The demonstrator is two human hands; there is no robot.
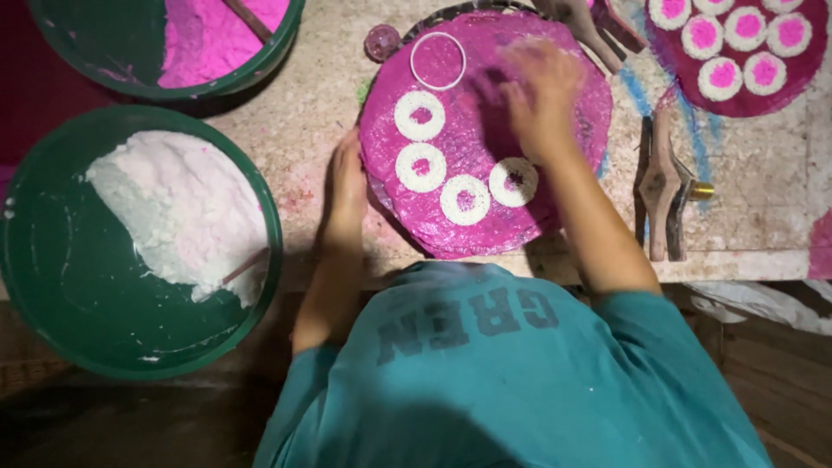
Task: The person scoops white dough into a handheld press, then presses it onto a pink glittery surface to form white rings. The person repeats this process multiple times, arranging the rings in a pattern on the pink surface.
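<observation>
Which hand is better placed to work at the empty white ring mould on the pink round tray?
Right. The right hand hovers over the tray beside the ring mould; the left hand steadies the tray's edge.

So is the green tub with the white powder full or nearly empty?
Partly full. The white powder lies heaped across only part of the green tub, leaving much of its dark green floor bare. How deep the heap is, I cannot tell.
</observation>
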